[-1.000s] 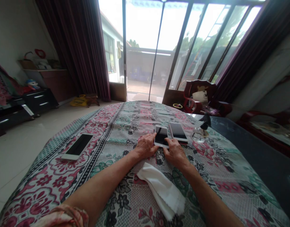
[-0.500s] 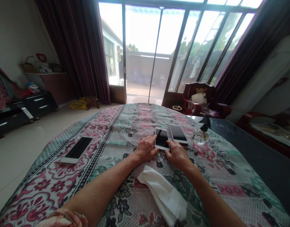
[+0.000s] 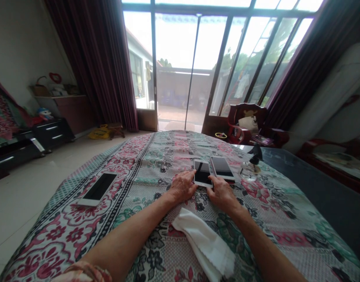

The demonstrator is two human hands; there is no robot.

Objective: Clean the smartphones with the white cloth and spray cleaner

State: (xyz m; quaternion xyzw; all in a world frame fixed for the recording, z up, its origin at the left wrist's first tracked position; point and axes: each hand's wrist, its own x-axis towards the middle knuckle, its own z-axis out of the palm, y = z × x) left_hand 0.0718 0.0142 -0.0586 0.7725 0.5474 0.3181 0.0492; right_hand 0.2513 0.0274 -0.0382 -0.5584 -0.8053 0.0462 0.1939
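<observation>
A white smartphone (image 3: 202,173) with a dark screen lies at the middle of the patterned tablecloth. My left hand (image 3: 183,185) grips its left edge, and my right hand (image 3: 222,193) grips the lower right corner, fingers closed against the sides. Just right of it, almost touching, is a second white phone (image 3: 223,168), which appears to rest on something with a red edge. A third white phone (image 3: 98,189) lies apart on the left. Between my forearms is a crumpled white cloth (image 3: 205,243).
A clear glass spray bottle with a black top (image 3: 250,169) stands right of the phones. Beyond the round table's tablecloth (image 3: 174,149) are a dark red wooden chair (image 3: 246,121), a dark table (image 3: 303,172) at right, and a black cabinet (image 3: 53,133) at left.
The whole view has shifted slightly, with everything appearing a little lower. Both hands keep the same hold on the white phone.
</observation>
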